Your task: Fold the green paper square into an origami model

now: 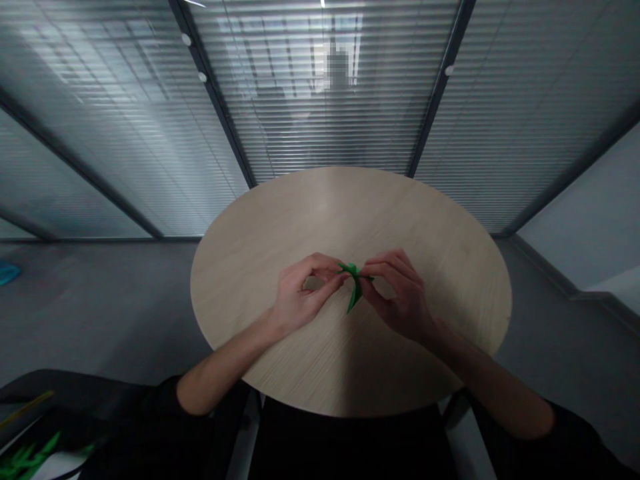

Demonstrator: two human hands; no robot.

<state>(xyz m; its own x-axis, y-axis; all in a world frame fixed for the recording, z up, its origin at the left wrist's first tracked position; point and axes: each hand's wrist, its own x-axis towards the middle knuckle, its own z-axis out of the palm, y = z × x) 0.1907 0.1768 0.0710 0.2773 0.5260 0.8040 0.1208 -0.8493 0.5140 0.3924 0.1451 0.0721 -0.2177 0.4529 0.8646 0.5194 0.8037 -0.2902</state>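
A small green folded paper piece [355, 293] is held up over the round table, with a pointed flap hanging down toward me. My left hand [311, 287] pinches its left side between thumb and fingers. From the right, my right hand [397, 293] pinches the opposite side the same way. The fingertips of both hands nearly meet at the paper and cover parts of its folds. The rest of its shape is too small to make out.
The round wooden table [330, 207] stands close to glass walls with blinds [330, 133]. At the lower left, several green pointed pieces [30, 457] lie beside something white on a dark surface. A blue object [7, 272] is on the floor at far left.
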